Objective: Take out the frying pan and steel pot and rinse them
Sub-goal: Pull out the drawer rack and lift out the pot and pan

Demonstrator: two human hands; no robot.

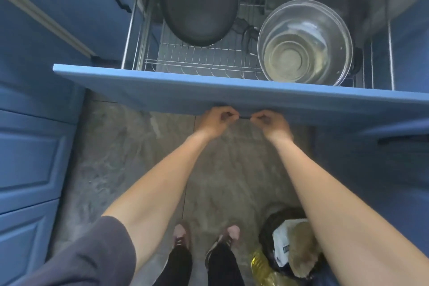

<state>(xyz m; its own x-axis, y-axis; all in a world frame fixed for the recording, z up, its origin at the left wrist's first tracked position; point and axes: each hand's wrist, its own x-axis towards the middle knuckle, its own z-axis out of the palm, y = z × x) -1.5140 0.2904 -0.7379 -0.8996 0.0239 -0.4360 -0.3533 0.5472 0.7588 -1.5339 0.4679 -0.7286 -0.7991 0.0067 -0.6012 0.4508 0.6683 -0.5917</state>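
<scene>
A blue drawer front (185, 90) stands pulled out below me, with a wire rack (204, 58) inside. A black frying pan (199, 4) leans in the rack's back left. The steel pot (304, 44) sits at the right, open side up, a black handle showing at its right. My left hand (220, 121) and my right hand (269, 122) both grip the dark drawer handle (245, 117) under the front's lower edge, fingers curled round it, close together.
Blue cabinet doors (30, 158) line the left side, and another blue front (394, 141) with a dark handle is at the right. A black-lined waste bin (285, 246) with paper and a yellow bottle (262, 267) stand by my right foot on the grey tiled floor.
</scene>
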